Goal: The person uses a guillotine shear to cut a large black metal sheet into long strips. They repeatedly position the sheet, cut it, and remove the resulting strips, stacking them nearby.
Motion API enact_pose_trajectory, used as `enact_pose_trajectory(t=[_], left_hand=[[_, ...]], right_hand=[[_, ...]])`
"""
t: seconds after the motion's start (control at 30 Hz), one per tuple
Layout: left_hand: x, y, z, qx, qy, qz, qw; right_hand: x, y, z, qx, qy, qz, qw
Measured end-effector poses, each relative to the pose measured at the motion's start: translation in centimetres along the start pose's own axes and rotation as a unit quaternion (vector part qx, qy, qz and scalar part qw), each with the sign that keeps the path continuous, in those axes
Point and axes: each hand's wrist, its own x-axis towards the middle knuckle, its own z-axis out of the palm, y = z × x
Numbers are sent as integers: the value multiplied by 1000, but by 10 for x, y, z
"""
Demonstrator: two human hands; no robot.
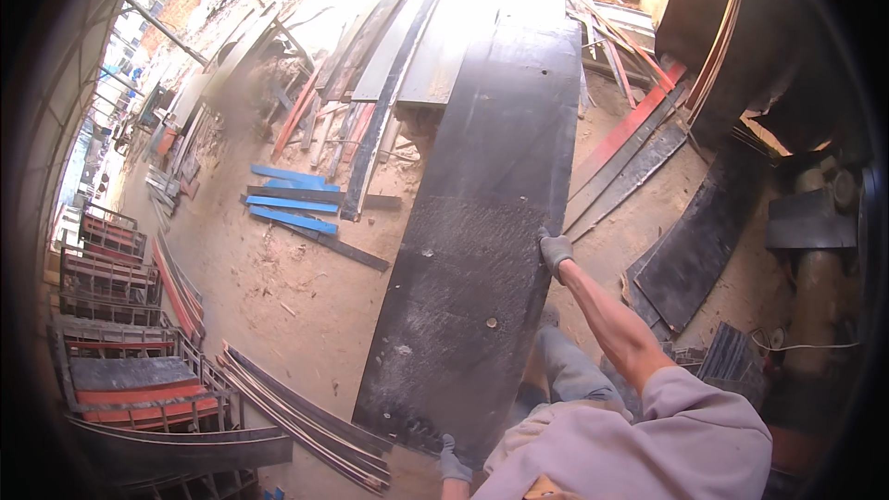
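item: long black board, stretching lengthwise ahead of you, far end lost in glare. your right hand, gloved: holding the board's right edge. your left hand, gloved: at the near edge; cannot tell how far its fingers close. left side: broad sandy floor, bounded farther off by blue strips. near left corner: stacked thin strips just beside. right side: narrower gap, your leg in it, then dark panels.

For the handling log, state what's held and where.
A long dark board: right hand at its right long edge, left hand at its near end.
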Motion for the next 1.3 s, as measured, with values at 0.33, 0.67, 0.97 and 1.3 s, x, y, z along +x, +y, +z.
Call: enact_pose_trajectory(t=[0.33, 0.67, 0.97, 1.3], left_hand=[[7, -7, 157, 29, 69, 47, 996], [-33, -9, 367, 27, 38, 74, 996], [39, -12, 511, 65, -20, 53, 996], [58, 16, 611, 115, -245, -103, 957]], right_hand=[[113, -86, -35, -13, 22, -21, 999], [253, -175, -69, -50, 8, -58, 997], [110, -22, -44, 126, -120, -129, 976], [61, -28, -8, 261, 26, -1, 965]])
